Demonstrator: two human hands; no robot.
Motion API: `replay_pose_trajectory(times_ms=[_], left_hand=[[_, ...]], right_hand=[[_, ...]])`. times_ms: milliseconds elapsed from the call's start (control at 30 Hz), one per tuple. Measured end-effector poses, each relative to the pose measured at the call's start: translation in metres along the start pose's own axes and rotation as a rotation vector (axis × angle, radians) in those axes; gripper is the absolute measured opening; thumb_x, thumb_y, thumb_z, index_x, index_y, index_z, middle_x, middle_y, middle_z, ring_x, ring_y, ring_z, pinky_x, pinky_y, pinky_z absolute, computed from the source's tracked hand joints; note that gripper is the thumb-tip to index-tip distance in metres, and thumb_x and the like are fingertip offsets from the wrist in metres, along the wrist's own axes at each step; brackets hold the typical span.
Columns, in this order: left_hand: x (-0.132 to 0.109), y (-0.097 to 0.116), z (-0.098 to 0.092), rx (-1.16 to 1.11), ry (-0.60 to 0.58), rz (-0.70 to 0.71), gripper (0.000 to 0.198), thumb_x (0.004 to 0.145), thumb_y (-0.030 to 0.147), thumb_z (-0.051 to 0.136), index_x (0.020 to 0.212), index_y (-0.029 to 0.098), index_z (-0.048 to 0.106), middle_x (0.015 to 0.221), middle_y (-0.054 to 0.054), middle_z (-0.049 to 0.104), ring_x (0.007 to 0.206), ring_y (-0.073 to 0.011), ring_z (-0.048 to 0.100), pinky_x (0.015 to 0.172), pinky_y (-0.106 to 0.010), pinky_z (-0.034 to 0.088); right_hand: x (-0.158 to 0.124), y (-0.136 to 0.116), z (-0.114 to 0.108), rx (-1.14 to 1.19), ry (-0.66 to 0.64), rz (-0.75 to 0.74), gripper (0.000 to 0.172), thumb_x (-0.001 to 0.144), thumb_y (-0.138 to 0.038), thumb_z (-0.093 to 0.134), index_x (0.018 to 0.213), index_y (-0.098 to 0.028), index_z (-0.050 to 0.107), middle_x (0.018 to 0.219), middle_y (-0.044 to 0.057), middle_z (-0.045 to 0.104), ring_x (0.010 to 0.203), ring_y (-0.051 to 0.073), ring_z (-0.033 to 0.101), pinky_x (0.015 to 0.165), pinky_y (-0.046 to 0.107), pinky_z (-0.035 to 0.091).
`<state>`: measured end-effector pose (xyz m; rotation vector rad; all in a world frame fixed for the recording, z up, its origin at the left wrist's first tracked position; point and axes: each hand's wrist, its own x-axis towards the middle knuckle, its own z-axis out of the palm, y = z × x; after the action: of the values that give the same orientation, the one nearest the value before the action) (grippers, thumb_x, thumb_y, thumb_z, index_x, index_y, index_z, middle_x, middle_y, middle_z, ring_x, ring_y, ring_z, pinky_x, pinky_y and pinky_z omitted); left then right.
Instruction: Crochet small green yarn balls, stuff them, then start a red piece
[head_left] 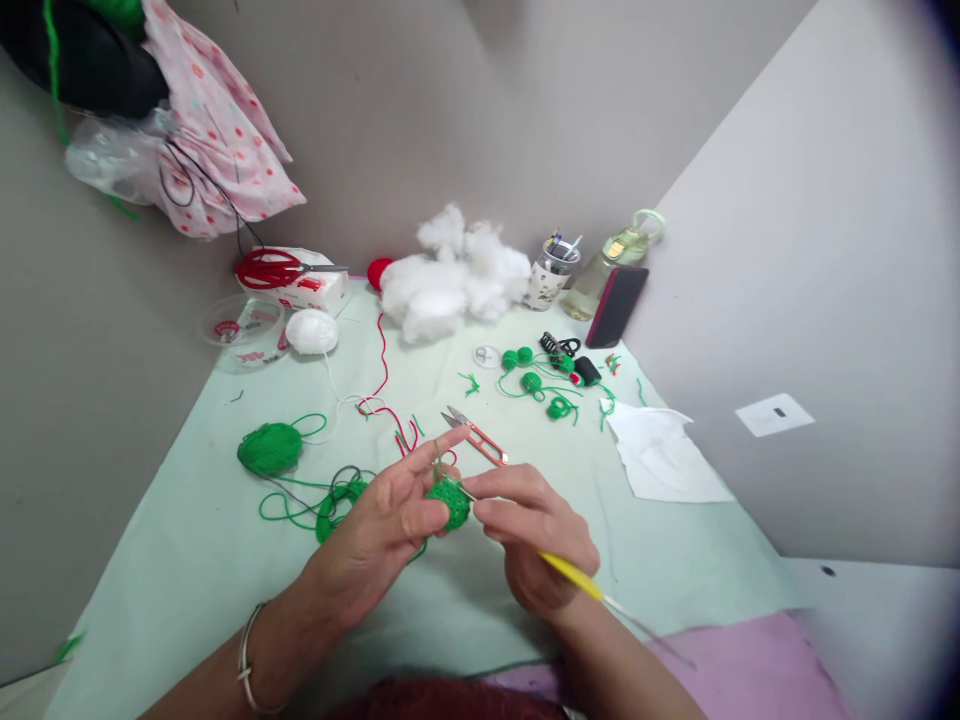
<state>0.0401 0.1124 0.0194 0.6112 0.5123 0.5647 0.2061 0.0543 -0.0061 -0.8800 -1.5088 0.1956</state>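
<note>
My left hand [382, 530] pinches a small green crocheted piece [450, 502] between thumb and fingers, with green yarn running over the raised forefinger. My right hand [536, 535] grips a yellow-handled crochet hook [570, 575] whose tip is at the green piece. Both hands hover above a pale green table cover [187, 560]. The yarn trails left to a loose tangle [334, 498] and a green yarn ball [270, 448].
Orange thread snips [476, 435] lie just beyond my hands. Farther back are white stuffing [450, 275], red scissors [274, 268] on a box, a white yarn ball [311, 331], small green crocheted pieces [536, 375], a pen cup [551, 272], a bottle [611, 262], a phone [616, 306] and white paper [664, 455].
</note>
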Motion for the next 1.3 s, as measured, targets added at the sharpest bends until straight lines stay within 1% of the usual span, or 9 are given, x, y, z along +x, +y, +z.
replay_pose_trajectory(times_ms=[200, 333, 433, 600, 767, 1000, 1100, 1200, 1300], left_hand=[[0.0, 0.008, -0.002, 0.151, 0.079, 0.111, 0.074, 0.071, 0.027, 0.087, 0.14, 0.034, 0.064, 0.097, 0.0, 0.055, 0.095, -0.0174, 0.05, 0.091, -0.03, 0.042], [-0.002, 0.011, -0.009, 0.296, 0.082, 0.166, 0.074, 0.075, 0.025, 0.083, 0.145, 0.036, 0.059, 0.097, 0.0, 0.052, 0.089, -0.016, 0.05, 0.086, -0.03, 0.043], [-0.003, 0.014, -0.013, 0.334, 0.065, 0.144, 0.073, 0.075, 0.026, 0.081, 0.144, 0.036, 0.06, 0.097, -0.001, 0.052, 0.089, -0.0169, 0.05, 0.081, -0.03, 0.043], [0.0, 0.015, -0.016, 0.28, -0.043, 0.076, 0.06, 0.079, 0.034, 0.076, 0.138, 0.029, 0.067, 0.091, -0.002, 0.053, 0.079, -0.016, 0.048, 0.066, -0.027, 0.042], [0.002, 0.015, -0.016, 0.146, -0.204, -0.007, 0.047, 0.087, 0.037, 0.067, 0.133, 0.031, 0.071, 0.083, -0.001, 0.051, 0.062, -0.0106, 0.042, 0.051, -0.023, 0.034], [0.002, 0.016, -0.013, 0.119, -0.25, -0.037, 0.041, 0.094, 0.039, 0.058, 0.131, 0.028, 0.073, 0.074, 0.0, 0.051, 0.05, -0.0079, 0.038, 0.046, -0.024, 0.025], [0.001, 0.013, -0.014, 0.126, -0.213, -0.028, 0.042, 0.092, 0.038, 0.063, 0.132, 0.029, 0.072, 0.083, -0.001, 0.056, 0.058, -0.0095, 0.046, 0.051, -0.025, 0.037], [0.001, 0.008, -0.015, 0.216, -0.095, 0.022, 0.048, 0.087, 0.028, 0.073, 0.135, 0.032, 0.069, 0.095, -0.002, 0.063, 0.084, -0.0156, 0.06, 0.076, -0.028, 0.05], [0.001, 0.002, -0.014, 0.258, -0.064, 0.073, 0.057, 0.083, 0.022, 0.079, 0.137, 0.037, 0.067, 0.108, -0.002, 0.067, 0.11, -0.0209, 0.061, 0.098, -0.034, 0.048]], right_hand=[[0.009, -0.003, 0.002, 0.249, 0.04, 0.241, 0.02, 0.1, -0.026, 0.063, 0.112, -0.032, 0.078, 0.099, 0.006, 0.082, 0.089, 0.022, 0.076, 0.076, 0.04, 0.063], [0.012, -0.005, -0.001, 0.289, 0.032, 0.292, 0.018, 0.099, -0.025, 0.064, 0.107, -0.029, 0.079, 0.095, 0.006, 0.082, 0.088, 0.023, 0.076, 0.077, 0.04, 0.062], [0.013, -0.005, -0.003, 0.298, 0.023, 0.338, 0.017, 0.099, -0.027, 0.063, 0.103, -0.027, 0.079, 0.091, 0.006, 0.081, 0.082, 0.022, 0.074, 0.075, 0.041, 0.062], [0.016, -0.003, -0.008, 0.397, 0.02, 0.453, 0.016, 0.098, -0.031, 0.064, 0.098, -0.025, 0.079, 0.083, 0.006, 0.078, 0.071, 0.02, 0.069, 0.065, 0.036, 0.059], [0.018, 0.0, -0.012, 0.479, -0.022, 0.499, 0.016, 0.097, -0.034, 0.067, 0.095, -0.024, 0.079, 0.082, 0.006, 0.077, 0.069, 0.019, 0.069, 0.064, 0.034, 0.058], [0.021, 0.003, -0.011, 0.605, -0.009, 0.545, 0.013, 0.096, -0.03, 0.069, 0.094, -0.024, 0.079, 0.083, 0.004, 0.077, 0.064, 0.015, 0.068, 0.061, 0.03, 0.058], [0.022, 0.002, -0.008, 0.663, 0.019, 0.596, 0.014, 0.096, -0.033, 0.069, 0.091, -0.025, 0.079, 0.078, 0.002, 0.076, 0.059, 0.014, 0.066, 0.056, 0.028, 0.056], [0.02, 0.001, -0.002, 0.661, 0.014, 0.567, 0.013, 0.097, -0.034, 0.068, 0.096, -0.027, 0.079, 0.082, 0.002, 0.076, 0.059, 0.013, 0.066, 0.056, 0.028, 0.056], [0.016, -0.002, 0.003, 0.468, 0.009, 0.446, 0.014, 0.097, -0.027, 0.067, 0.101, -0.027, 0.08, 0.089, 0.005, 0.079, 0.079, 0.018, 0.072, 0.069, 0.033, 0.06]])
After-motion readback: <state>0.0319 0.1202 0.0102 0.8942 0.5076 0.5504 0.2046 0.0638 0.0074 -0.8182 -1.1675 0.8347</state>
